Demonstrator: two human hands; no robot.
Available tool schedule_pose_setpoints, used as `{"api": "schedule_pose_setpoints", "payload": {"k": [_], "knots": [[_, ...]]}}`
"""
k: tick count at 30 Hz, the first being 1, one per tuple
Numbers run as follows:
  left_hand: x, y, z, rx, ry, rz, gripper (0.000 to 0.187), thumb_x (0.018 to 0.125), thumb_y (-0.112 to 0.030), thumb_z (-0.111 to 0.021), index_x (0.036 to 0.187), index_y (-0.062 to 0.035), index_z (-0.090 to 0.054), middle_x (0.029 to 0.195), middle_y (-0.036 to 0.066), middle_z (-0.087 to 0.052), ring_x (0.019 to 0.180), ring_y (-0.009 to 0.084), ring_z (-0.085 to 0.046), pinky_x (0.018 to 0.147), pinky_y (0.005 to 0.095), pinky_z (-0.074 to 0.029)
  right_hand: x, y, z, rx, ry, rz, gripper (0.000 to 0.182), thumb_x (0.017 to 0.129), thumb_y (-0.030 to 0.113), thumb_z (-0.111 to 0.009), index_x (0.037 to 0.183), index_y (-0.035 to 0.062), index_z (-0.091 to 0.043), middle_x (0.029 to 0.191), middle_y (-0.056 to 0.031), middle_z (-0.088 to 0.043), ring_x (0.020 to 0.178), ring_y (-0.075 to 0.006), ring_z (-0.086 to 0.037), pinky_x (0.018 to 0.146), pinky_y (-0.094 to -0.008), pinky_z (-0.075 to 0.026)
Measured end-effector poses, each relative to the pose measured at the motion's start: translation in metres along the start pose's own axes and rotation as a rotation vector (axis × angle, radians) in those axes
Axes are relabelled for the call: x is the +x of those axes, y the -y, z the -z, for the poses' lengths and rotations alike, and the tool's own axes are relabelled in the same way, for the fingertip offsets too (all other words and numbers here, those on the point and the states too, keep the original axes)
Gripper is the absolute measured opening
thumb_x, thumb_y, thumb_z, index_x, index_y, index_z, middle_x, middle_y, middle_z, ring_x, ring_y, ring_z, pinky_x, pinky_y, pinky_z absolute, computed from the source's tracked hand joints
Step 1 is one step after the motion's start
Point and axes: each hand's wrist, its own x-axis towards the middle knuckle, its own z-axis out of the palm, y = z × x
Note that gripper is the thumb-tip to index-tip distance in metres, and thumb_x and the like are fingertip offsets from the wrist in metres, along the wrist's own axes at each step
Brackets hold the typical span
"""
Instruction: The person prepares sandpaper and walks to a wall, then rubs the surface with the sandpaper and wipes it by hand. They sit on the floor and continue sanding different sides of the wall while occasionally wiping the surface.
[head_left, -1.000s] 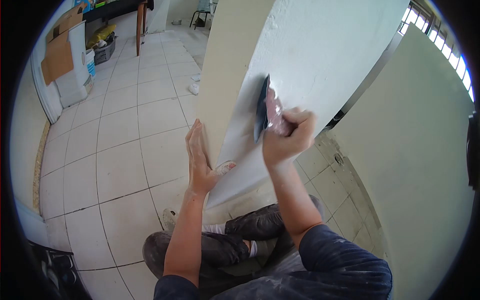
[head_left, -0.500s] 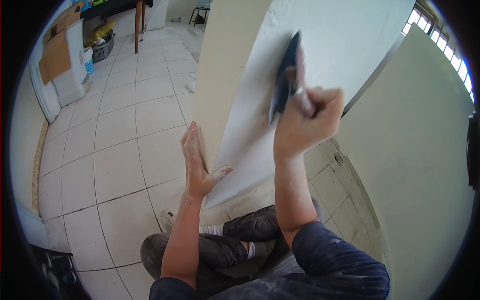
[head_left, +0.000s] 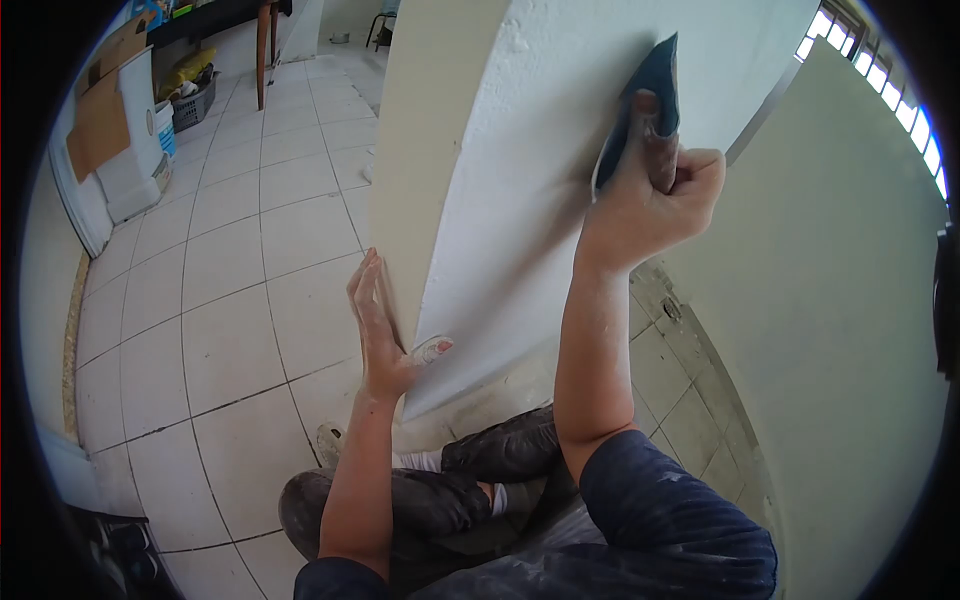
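Note:
My right hand (head_left: 650,210) grips a bent sheet of dark blue sandpaper (head_left: 652,82), with the thumb over its blue side and the fingers curled round its lower end. The sheet is up against the white wall face (head_left: 540,170), on its upper right part, casting a shadow to the lower left. Lower down, my left hand (head_left: 385,345) rests open at the wall's corner. Its fingers stretch along the beige side (head_left: 425,120), while the white-dusted thumb lies over the edge onto the white face. What the palm touches is hidden.
My crossed legs (head_left: 440,500) are on the tiled floor (head_left: 230,350) below the wall. A pale panel (head_left: 830,290) rises close on the right, below a barred window (head_left: 885,90). Far left are a cardboard box (head_left: 100,130), a grey basket (head_left: 195,100) and a table leg (head_left: 262,60).
My right hand has moved up and to the right across the white wall with the sandpaper. The left hand stays at the corner; the view has shifted slightly.

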Motion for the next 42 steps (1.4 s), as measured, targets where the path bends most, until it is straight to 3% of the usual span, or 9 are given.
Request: {"api": "schedule_pose_setpoints", "payload": {"k": [4, 6, 10, 11, 20, 28, 32, 34, 42], "knots": [[0.001, 0.001, 0.002, 0.014, 0.005, -0.008, 0.119, 0.068, -0.067, -0.077, 0.154, -0.0096, -0.018, 0.153, 0.018, -0.027, 0.143, 0.034, -0.025, 0.115, 0.0524, -0.025, -0.029, -0.004, 0.015, -0.15, 0.022, 0.161, 0.044, 0.085, 0.005, -0.078, 0.071, 0.0091, -0.036, 0.065, 0.0041, -0.034, 0.058, -0.0063, -0.026, 0.05, -0.0224, -0.022], [0.0, 0.001, 0.002, 0.012, 0.0, -0.001, 0.119, 0.068, -0.067, -0.077, 0.154, -0.0092, -0.017, 0.153, 0.018, -0.027, 0.142, 0.0341, -0.025, 0.115, 0.0518, -0.026, -0.079, -0.022, 0.04, 0.05, 0.185, 0.065, 0.036, 0.087, -0.008, -0.068, 0.075, 0.0065, -0.037, 0.065, 0.0003, -0.045, 0.058, -0.0081, -0.055, 0.059, -0.0226, -0.051], [0.0, 0.0, 0.001, 0.022, -0.002, 0.004, 0.119, 0.069, -0.067, -0.077, 0.154, -0.0085, -0.017, 0.153, 0.018, -0.027, 0.141, 0.0343, -0.026, 0.115, 0.0505, -0.027, -0.049, -0.006, 0.028, -0.044, 0.155, 0.104, 0.028, 0.079, -0.003, -0.071, 0.078, 0.0039, -0.044, 0.063, -0.0012, -0.044, 0.058, -0.0063, -0.04, 0.051, -0.0212, -0.031], [-0.001, 0.0, 0.002, 0.015, 0.001, 0.005, 0.119, 0.069, -0.067, -0.077, 0.154, -0.0086, -0.017, 0.153, 0.018, -0.027, 0.141, 0.0343, -0.026, 0.115, 0.0506, -0.026, -0.027, 0.004, 0.009, -0.088, 0.05, 0.151, 0.044, 0.084, 0.0, -0.076, 0.072, 0.0093, -0.035, 0.065, 0.005, -0.031, 0.06, -0.006, -0.024, 0.051, -0.0217, -0.02], [0.002, -0.007, 0.007, -0.015, 0.026, 0.072, 0.119, 0.067, -0.061, -0.081, 0.152, -0.0076, -0.018, 0.151, 0.018, -0.025, 0.142, 0.0362, -0.023, 0.116, 0.0524, -0.026, -0.072, -0.006, 0.028, -0.019, 0.129, 0.142, 0.046, 0.08, -0.001, -0.08, 0.071, 0.0094, -0.036, 0.066, 0.0035, -0.034, 0.059, -0.0061, -0.028, 0.051, -0.0212, -0.025], [0.004, -0.008, 0.006, -0.026, -0.005, 0.07, 0.123, 0.058, -0.059, -0.088, 0.15, -0.0084, -0.025, 0.149, 0.025, -0.028, 0.139, 0.0423, -0.031, 0.112, 0.0527, -0.033, 0.009, 0.001, -0.012, 0.013, -0.005, 0.176, 0.042, 0.086, 0.01, -0.078, 0.071, 0.0069, -0.038, 0.067, 0.004, -0.035, 0.059, -0.0081, -0.031, 0.051, -0.0243, -0.026], [0.002, -0.011, 0.008, -0.012, -0.012, 0.07, 0.122, 0.057, -0.058, -0.089, 0.15, -0.0088, -0.026, 0.149, 0.024, -0.028, 0.138, 0.0427, -0.032, 0.112, 0.0529, -0.034, -0.051, -0.001, 0.024, -0.18, 0.117, 0.31, 0.041, 0.088, 0.008, -0.075, 0.071, 0.0073, -0.038, 0.066, 0.0011, -0.034, 0.06, -0.0061, -0.031, 0.051, -0.0234, -0.024], [0.003, -0.009, 0.008, -0.001, -0.011, 0.07, 0.122, 0.057, -0.058, -0.089, 0.15, -0.0084, -0.026, 0.149, 0.024, -0.028, 0.138, 0.0428, -0.032, 0.112, 0.0529, -0.034, -0.072, 0.007, 0.025, 0.028, 0.127, 0.145, 0.046, 0.086, 0.009, -0.078, 0.069, 0.0081, -0.035, 0.064, 0.0021, -0.035, 0.059, -0.0063, -0.031, 0.051, -0.023, -0.027], [0.003, -0.007, 0.005, -0.026, -0.014, 0.059, 0.123, 0.056, -0.057, -0.09, 0.149, -0.0079, -0.027, 0.149, 0.024, -0.029, 0.139, 0.0423, -0.031, 0.113, 0.0524, -0.032, -0.001, 0.012, -0.01, -0.075, -0.015, 0.19, 0.048, 0.085, 0.011, -0.08, 0.069, 0.0086, -0.035, 0.064, 0.0059, -0.03, 0.058, -0.0067, -0.028, 0.051, -0.023, -0.025]]}}
